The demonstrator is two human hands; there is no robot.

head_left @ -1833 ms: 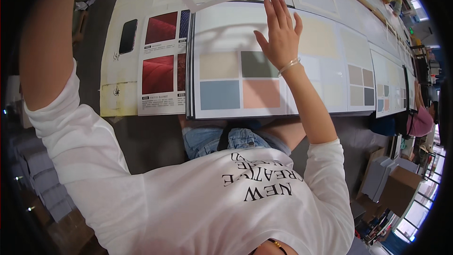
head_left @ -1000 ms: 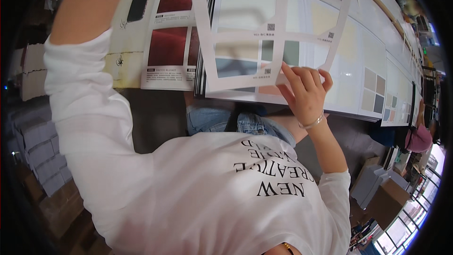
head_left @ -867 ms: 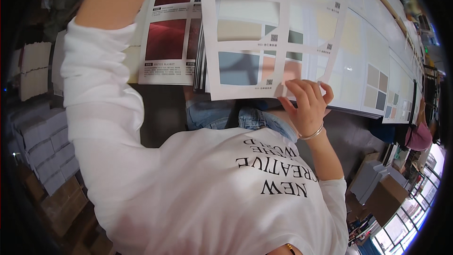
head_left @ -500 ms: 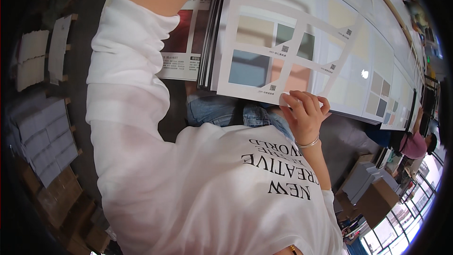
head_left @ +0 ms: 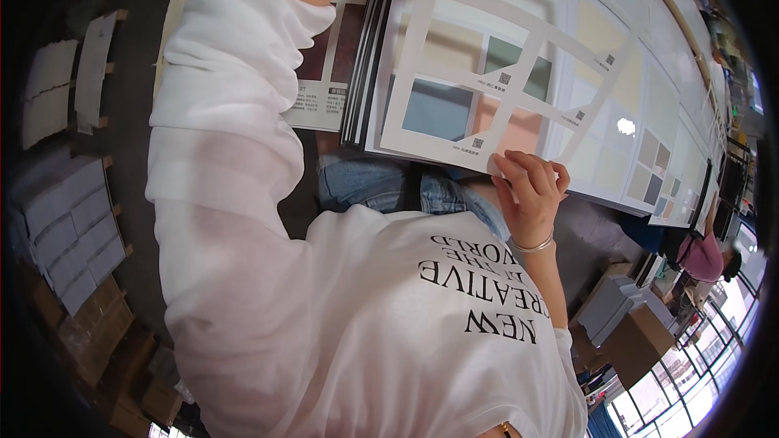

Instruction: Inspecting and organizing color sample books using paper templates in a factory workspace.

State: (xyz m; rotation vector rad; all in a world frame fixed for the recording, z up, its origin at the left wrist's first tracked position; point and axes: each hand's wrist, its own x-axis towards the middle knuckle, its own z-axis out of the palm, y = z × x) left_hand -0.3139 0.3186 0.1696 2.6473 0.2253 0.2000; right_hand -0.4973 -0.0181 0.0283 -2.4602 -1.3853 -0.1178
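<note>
My right hand (head_left: 531, 195), with a thin bracelet at the wrist, pinches the near right corner of a white card sheet with cut-out windows (head_left: 513, 96). The sheet lies over, or just above, an open swatch board (head_left: 389, 85) with blue, peach, green and beige colour blocks showing through the windows. Small printed codes dot its strips. My left arm (head_left: 235, 105), in a loose white sleeve, reaches up past the top edge of the picture, so the left hand is out of sight. Thick dark-edged boards (head_left: 365, 73) are stacked under the swatch board's left side.
A printed sheet with dark red pictures (head_left: 320, 109) lies to the left of the stack. More swatch boards (head_left: 653, 162) continue along the table to the right. Paper stacks on pallets (head_left: 77, 219) stand at far left, cardboard boxes (head_left: 637, 345) at right. Another person (head_left: 699, 258) is at far right.
The windowed sheet has shifted slightly right over the swatch board, and my right hand has moved a little with it. My left sleeve has also shifted slightly right.
</note>
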